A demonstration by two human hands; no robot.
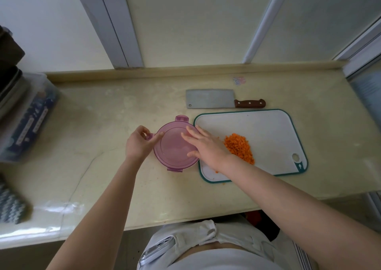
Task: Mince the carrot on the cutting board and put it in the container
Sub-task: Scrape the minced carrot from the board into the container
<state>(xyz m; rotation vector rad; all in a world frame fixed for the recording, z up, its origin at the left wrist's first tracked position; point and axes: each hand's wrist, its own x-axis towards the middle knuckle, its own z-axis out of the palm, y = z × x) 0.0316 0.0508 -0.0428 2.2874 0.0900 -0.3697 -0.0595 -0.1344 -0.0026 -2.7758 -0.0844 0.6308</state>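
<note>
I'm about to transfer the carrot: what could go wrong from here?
The lid is still on, left hand gripping a side clip and right hand pressing flat; if it pops free suddenly, it may fly off. The right forearm lies across the cutting board beside the minced carrot and could sweep the pile off; stray bits sit near its front edge.

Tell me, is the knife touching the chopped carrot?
Apart. The head view shows the knife lying on the counter beyond the cutting board, with bare white board between it and the carrot.
</note>
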